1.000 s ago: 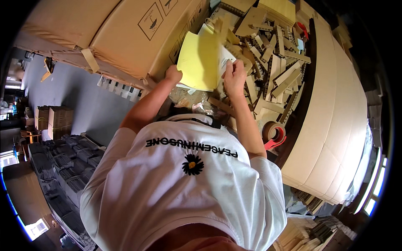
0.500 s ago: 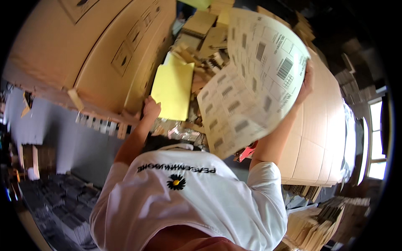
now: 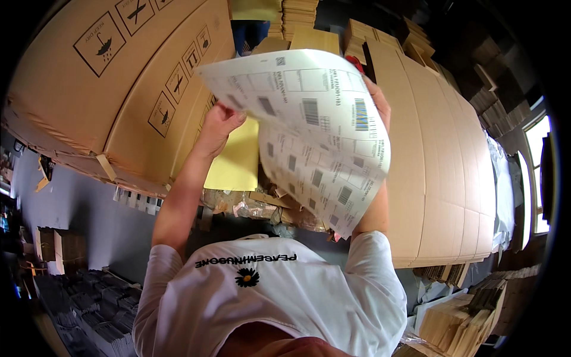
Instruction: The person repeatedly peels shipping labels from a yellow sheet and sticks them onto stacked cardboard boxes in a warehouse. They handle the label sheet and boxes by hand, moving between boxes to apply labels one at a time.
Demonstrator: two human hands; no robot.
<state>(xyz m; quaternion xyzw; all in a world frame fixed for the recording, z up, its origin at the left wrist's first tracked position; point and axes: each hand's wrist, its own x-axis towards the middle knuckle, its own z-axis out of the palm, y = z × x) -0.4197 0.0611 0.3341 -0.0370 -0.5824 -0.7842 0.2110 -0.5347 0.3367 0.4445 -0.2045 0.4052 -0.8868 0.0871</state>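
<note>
A large sheet of printed labels (image 3: 321, 128), white with barcodes and boxes, hangs curved in front of me. My right hand (image 3: 378, 104) grips its right edge, with the fingers partly behind it. A small red thing (image 3: 355, 63) shows at the sheet's top right corner by those fingers; whether I hold it, I cannot tell. Close to the sheet's lower left edge is my left hand (image 3: 221, 126), fingers curled and thumb against them; what they pinch, if anything, is hidden. Below that hand lies a plain yellow sheet (image 3: 235, 163), partly covered by the labels.
Tall printed cardboard boxes (image 3: 137, 77) stand at left. A stack of large flat cardboard (image 3: 440, 172) rises at right. Scraps and clear plastic (image 3: 253, 207) lie under the sheets. Dark stacked pieces (image 3: 95, 309) are at lower left, more flattened cardboard (image 3: 458, 321) at lower right.
The label sheet has swung left and tipped, now overlapping the yellow sheet. My left hand has risen from the yellow sheet's left edge to the label sheet's edge. My right hand has moved left.
</note>
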